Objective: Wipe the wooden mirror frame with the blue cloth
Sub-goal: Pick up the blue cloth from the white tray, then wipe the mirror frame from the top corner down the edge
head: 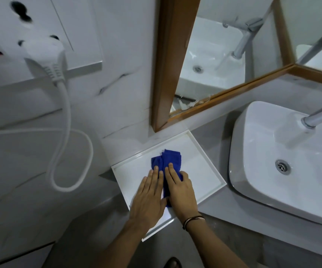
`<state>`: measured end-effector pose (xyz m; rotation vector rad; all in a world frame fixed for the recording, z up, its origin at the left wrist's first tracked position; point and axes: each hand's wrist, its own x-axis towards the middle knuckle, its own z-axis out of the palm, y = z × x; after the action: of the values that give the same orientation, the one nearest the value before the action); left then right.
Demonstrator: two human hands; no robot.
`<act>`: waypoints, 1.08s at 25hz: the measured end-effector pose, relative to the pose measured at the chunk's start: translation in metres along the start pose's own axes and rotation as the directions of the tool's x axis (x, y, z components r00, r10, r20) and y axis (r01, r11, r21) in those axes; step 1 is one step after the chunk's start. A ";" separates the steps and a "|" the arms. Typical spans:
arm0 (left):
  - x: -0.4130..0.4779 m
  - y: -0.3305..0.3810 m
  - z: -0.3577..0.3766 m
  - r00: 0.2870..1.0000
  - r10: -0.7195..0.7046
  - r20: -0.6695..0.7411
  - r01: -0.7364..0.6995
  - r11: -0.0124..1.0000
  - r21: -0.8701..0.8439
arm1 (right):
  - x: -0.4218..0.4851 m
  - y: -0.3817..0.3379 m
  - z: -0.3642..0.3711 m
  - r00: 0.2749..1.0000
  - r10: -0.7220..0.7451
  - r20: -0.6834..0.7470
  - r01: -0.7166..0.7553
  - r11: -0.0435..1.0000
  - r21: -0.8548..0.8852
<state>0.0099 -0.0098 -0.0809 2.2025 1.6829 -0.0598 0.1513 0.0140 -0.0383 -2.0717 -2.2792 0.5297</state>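
The blue cloth [166, 161] lies crumpled in a white tray [204, 151] on the grey counter. My left hand [149, 198] lies flat, its fingertips on the cloth's left part. My right hand [181, 188] rests flat on the cloth's right part, fingers extended. Both hands press on the cloth side by side without gripping it. The wooden mirror frame [169, 60] hangs on the wall above the tray, its left side upright and its bottom rail [233, 91] running to the right. The frame's lower left inner corner looks chipped.
A white basin [272, 151] with a chrome tap [318, 115] stands right of the tray. A white wall-mounted hair dryer [46, 53] with a looping cord [69, 151] hangs at the left. A dark shoe tip [172, 263] shows on the floor below.
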 end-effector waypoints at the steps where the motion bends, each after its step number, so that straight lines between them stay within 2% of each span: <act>1: -0.003 -0.001 0.000 1.000 -0.002 -0.019 0.001 1.000 -0.018 | -0.002 -0.002 0.000 1.000 0.024 -0.008 -0.024 0.999 0.038; 4: -0.011 -0.005 -0.023 1.000 -0.022 -0.003 0.022 0.999 0.032 | -0.012 -0.013 -0.017 0.996 0.077 -0.042 -0.065 0.971 0.229; 6: -0.019 -0.001 -0.052 0.999 -0.018 -0.037 0.019 1.000 0.019 | -0.025 -0.023 -0.040 0.994 0.051 -0.099 -0.031 0.979 0.199; 8: -0.023 0.008 -0.096 0.991 0.007 -0.131 -0.007 1.000 0.001 | -0.034 -0.031 -0.071 0.971 0.059 -0.233 -0.025 0.989 0.144; 10: -0.028 0.024 -0.150 0.925 0.072 -0.374 -0.062 0.997 0.040 | -0.039 -0.046 -0.113 0.926 0.052 -0.375 0.000 0.991 0.136; 12: -0.041 0.045 -0.219 0.793 0.147 -0.591 -0.083 0.988 0.133 | -0.051 -0.061 -0.173 0.861 0.060 -0.505 0.045 0.980 0.191; 13: -0.050 0.058 -0.258 0.738 0.176 -0.651 -0.106 0.984 0.145 | -0.056 -0.067 -0.208 0.797 0.049 -0.602 0.093 0.975 0.202; 15: -0.057 0.080 -0.339 0.619 0.229 -0.751 -0.161 0.973 0.165 | -0.058 -0.078 -0.280 0.572 0.019 -0.820 0.185 0.971 0.152; 16: -0.057 0.090 -0.384 0.558 0.246 -0.792 -0.171 0.969 0.181 | -0.055 -0.084 -0.319 0.465 0.014 -0.885 0.231 0.963 0.136; 17: -0.058 0.102 -0.435 0.494 0.255 -0.831 -0.164 0.966 0.199 | -0.051 -0.091 -0.365 0.371 0.015 -0.929 0.274 0.954 0.124; 18: -0.061 0.115 -0.490 0.423 0.254 -0.870 -0.141 0.967 0.213 | -0.051 -0.101 -0.414 0.306 0.035 -0.951 0.316 0.939 0.136; 20: -0.071 0.138 -0.595 0.282 0.216 -0.935 -0.074 0.976 0.203 | -0.051 -0.121 -0.504 0.215 0.060 -0.975 0.393 0.909 0.142; 23: -0.086 0.159 -0.730 0.108 0.176 -0.978 0.016 0.984 0.179 | -0.053 -0.158 -0.628 -0.022 0.028 -0.999 0.489 0.872 0.014; 26: -0.091 0.167 -0.822 0.040 0.246 -0.968 0.170 0.953 0.249 | -0.048 -0.189 -0.720 -0.112 0.006 -0.994 0.536 0.842 -0.055; 27: -0.091 0.166 -0.843 0.028 0.274 -0.961 0.223 0.936 0.274 | -0.046 -0.197 -0.743 -0.106 0.007 -0.994 0.542 0.839 -0.052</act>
<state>-0.0171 0.1322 0.7713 2.6749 2.3319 1.8982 0.1431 0.1329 0.7228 -0.8760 -1.2685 -0.5060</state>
